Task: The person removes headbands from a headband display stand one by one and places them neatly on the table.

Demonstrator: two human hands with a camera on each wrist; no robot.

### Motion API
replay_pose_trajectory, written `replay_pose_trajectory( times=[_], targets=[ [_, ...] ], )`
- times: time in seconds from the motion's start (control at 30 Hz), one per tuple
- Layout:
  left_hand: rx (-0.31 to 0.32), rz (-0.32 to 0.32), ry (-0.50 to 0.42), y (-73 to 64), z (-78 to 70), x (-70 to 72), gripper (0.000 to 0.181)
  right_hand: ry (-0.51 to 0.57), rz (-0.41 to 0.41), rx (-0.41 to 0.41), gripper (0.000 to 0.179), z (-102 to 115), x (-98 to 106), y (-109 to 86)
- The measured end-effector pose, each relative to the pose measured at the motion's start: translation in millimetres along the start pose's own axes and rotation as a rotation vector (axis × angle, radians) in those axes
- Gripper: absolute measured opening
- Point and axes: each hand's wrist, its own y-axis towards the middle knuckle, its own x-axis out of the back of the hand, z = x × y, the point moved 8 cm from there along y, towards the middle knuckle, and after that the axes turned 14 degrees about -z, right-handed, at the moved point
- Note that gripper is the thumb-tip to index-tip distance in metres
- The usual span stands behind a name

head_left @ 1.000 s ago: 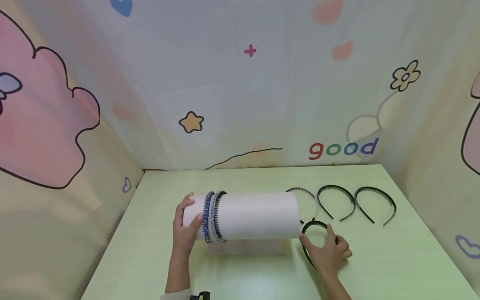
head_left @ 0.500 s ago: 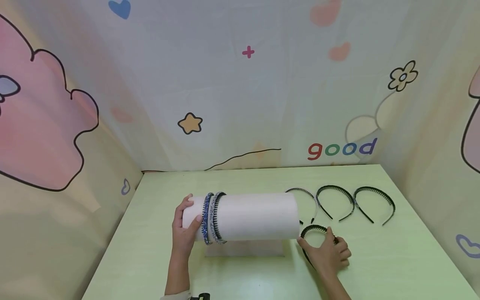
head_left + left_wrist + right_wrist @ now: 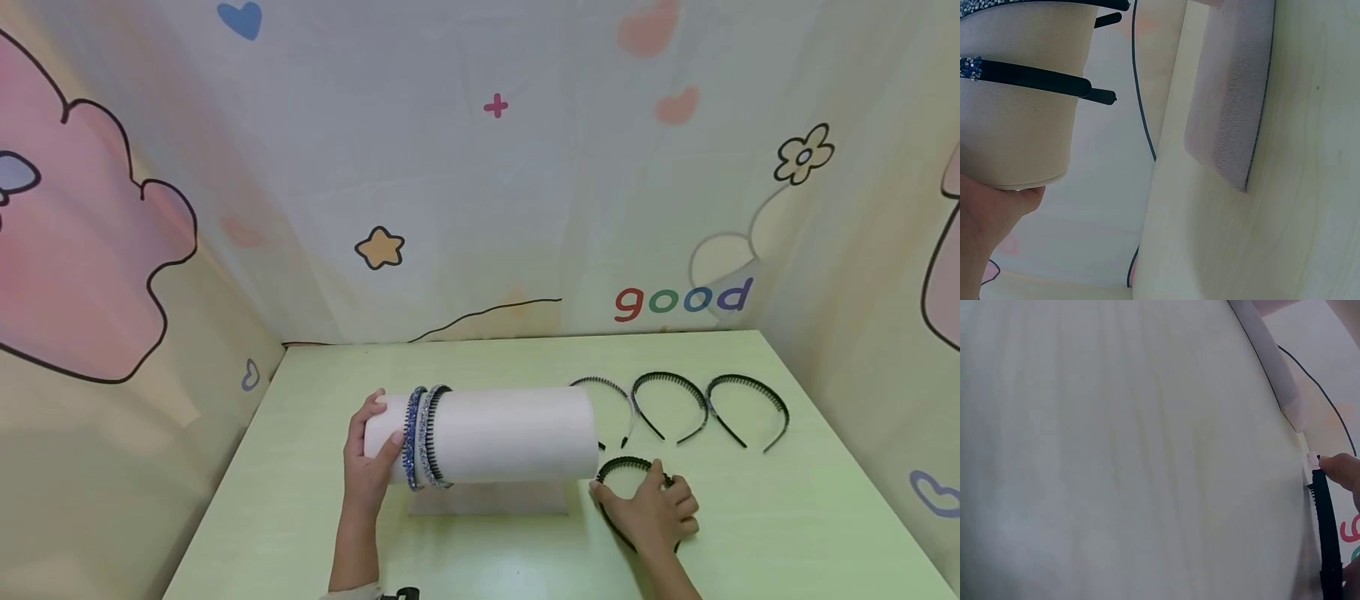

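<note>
My left hand [image 3: 369, 467] grips the left end of a white cylinder [image 3: 517, 433], thumb in front and fingers over the far side. Close by that thumb, a blue glittery headband [image 3: 410, 437] and a silver glittery headband [image 3: 427, 437] sit side by side around the roll. In the left wrist view the dark ends of the blue headband [image 3: 1035, 77] stick out past the cylinder [image 3: 1016, 137]. Off the cylinder's right end, my right hand [image 3: 648, 510] holds a black toothed headband [image 3: 626, 463], thumb on one side and fingers on the other. The right wrist view shows the thumb at the black band [image 3: 1329, 531].
A pale base block [image 3: 487, 498] stands under the cylinder on the light green table [image 3: 300, 517]. Behind my right hand lie more toothed headbands: one with a pale band [image 3: 628, 404], partly hidden by the cylinder, a black one [image 3: 671, 377] and another dark one [image 3: 753, 380].
My right hand and the black headband have moved a little toward me and slightly left. My left hand keeps its grip on the cylinder.
</note>
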Motion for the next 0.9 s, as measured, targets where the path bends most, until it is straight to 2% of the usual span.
replay_pose_trajectory(
  times=[0.27, 0.4, 0.53, 0.67, 0.9],
  targets=[
    [-0.004, 0.000, -0.001, -0.3, -0.6, 0.0, 0.037, -0.014, 0.035, 0.020, 0.123, 2, -1, 0.8],
    [-0.001, -0.002, -0.006, -0.5, -0.7, 0.0, 0.037, -0.002, 0.043, 0.029, 0.121, 1, -1, -0.3],
    [0.006, 0.000, -0.012, -0.9, 0.1, 0.1, 0.037, 0.020, 0.087, 0.050, 0.117, 4, 3, -1.9],
    [0.005, 0.000, -0.014, -0.2, 0.1, 0.2, 0.038, 0.065, 0.124, 0.066, 0.110, 12, 15, -1.6],
    [0.010, 0.001, -0.010, 1.3, 1.0, -0.7, 0.038, 0.157, 0.137, 0.070, 0.092, 27, 36, 2.1]
  ],
)
